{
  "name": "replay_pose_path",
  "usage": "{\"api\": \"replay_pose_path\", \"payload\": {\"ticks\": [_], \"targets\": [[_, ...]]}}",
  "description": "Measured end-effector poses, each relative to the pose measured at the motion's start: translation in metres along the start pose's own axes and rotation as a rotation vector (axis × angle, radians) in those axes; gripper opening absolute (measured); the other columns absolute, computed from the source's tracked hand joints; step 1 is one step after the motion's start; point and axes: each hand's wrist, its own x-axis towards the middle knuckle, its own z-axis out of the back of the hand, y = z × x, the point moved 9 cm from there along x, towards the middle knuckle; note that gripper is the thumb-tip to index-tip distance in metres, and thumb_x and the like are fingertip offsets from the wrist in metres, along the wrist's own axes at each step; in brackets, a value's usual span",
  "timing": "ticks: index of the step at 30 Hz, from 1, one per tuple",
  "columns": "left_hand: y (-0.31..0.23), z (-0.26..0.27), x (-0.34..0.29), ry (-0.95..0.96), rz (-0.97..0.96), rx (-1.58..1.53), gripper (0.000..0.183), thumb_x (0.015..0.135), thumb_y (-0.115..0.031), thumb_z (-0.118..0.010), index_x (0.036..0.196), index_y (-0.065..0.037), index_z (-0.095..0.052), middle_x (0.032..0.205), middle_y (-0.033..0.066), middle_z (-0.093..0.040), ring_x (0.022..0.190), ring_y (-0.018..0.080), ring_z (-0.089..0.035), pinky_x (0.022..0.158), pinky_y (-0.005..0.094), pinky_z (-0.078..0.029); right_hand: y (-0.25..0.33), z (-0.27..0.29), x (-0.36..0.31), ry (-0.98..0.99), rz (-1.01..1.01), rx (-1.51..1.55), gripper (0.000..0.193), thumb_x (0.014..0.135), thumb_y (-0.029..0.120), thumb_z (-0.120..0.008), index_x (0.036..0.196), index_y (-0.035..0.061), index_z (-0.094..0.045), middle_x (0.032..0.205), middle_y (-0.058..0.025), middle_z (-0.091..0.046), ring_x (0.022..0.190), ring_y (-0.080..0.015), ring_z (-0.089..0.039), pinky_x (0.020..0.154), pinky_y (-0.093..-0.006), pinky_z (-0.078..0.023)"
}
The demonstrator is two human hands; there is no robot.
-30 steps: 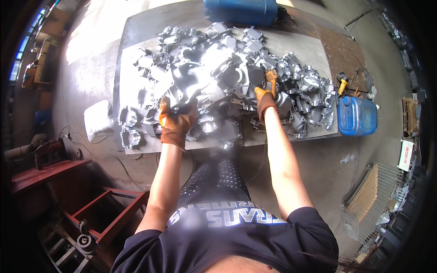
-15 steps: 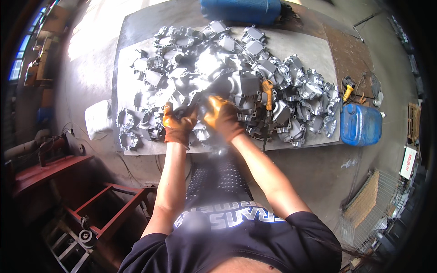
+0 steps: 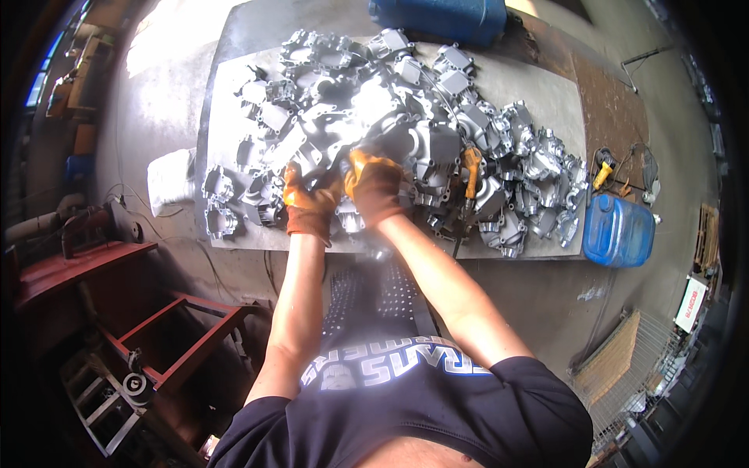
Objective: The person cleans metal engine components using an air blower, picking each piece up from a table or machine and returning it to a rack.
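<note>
My left hand (image 3: 310, 209), in an orange-and-brown work glove, is closed at the near side of a heap of silver-grey metal castings (image 3: 433, 144). Its thumb points up along a bright casting (image 3: 300, 147), which it grips at the near end. Close beside it on the right, my right hand (image 3: 376, 187), gloved alike, is curled into a fist with its back towards me. Whatever lies in those fingers is hidden by the glove and glare. To the right of this hand, an orange-handled tool (image 3: 471, 170) rests upright among the castings.
The castings lie on a pale sheet-topped table (image 3: 538, 248). A blue drum (image 3: 437, 19) lies at its far edge; a blue jerrycan (image 3: 619, 230) and a yellow-handled power tool (image 3: 603, 173) are at the right. A white bag (image 3: 170, 181) and red metal frame (image 3: 179, 335) stand left.
My right hand has drawn slightly nearer to me and its wrist has straightened. The left hand stays close by at the same casting. The whole view has shifted a little.
</note>
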Motion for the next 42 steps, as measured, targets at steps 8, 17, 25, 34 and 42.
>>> {"api": "replay_pose_path", "payload": {"ticks": [8,17,25,34,42], "targets": [[-0.036,-0.019,-0.007,0.279,-0.417,0.581,0.03,0.085,-0.029,-0.067,0.1,-0.003,-0.061,0.089,0.0097,-0.064,0.085,0.022,-0.061,0.077,0.0355,-0.051,0.027,-0.082,-0.003,0.494,0.541,-0.467,0.024,0.076,0.023,-0.069,0.096,0.0092,-0.068,0.09,-0.015,-0.068,0.086,-0.0286,-0.067,0.077,-0.035,-0.053],[-0.03,-0.007,0.019,0.216,-0.228,0.269,0.032,0.087,-0.036,-0.063,0.094,-0.005,-0.059,0.083,0.0063,-0.061,0.071,0.0166,-0.059,0.062,0.028,-0.051,0.029,-0.038,0.004,0.504,-0.175,1.538,0.023,0.096,0.015,-0.043,0.096,-0.0013,-0.06,0.081,-0.0124,-0.066,0.067,-0.0239,-0.066,0.063,-0.039,-0.059],[-0.033,-0.043,-0.017,0.253,-0.242,0.111,0.028,0.085,-0.028,-0.067,0.106,-0.011,-0.059,0.087,0.0126,-0.061,0.09,0.0318,-0.061,0.094,0.058,-0.048,0.02,0.028,0.008,0.115,0.357,-0.183,0.037,0.08,0.044,-0.063,0.097,0.0122,-0.059,0.082,-0.0088,-0.061,0.072,-0.0267,-0.062,0.065,-0.0417,-0.046],[-0.035,-0.012,0.003,0.189,-0.436,0.493,0.027,0.086,-0.02,-0.061,0.104,0.0,-0.056,0.099,0.0127,-0.062,0.093,0.0254,-0.059,0.08,0.0369,-0.048,0.096,0.007,0.02,0.173,0.559,-0.462,0.007,0.071,0.018,-0.063,0.073,0.0151,-0.069,0.068,-0.006,-0.067,0.062,-0.0241,-0.066,0.05,-0.0423,-0.044],[-0.018,-0.008,-0.002,0.139,-0.077,-0.007,0.021,0.085,-0.02,-0.061,0.098,-0.004,-0.059,0.089,0.0107,-0.062,0.079,0.0247,-0.06,0.07,0.0344,-0.05,0.098,0.0,0.018,0.517,0.581,-0.592,0.02,0.08,0.022,-0.063,0.096,0.0179,-0.074,0.093,-0.0014,-0.073,0.088,-0.0202,-0.07,0.07,-0.0397,-0.048]]}}
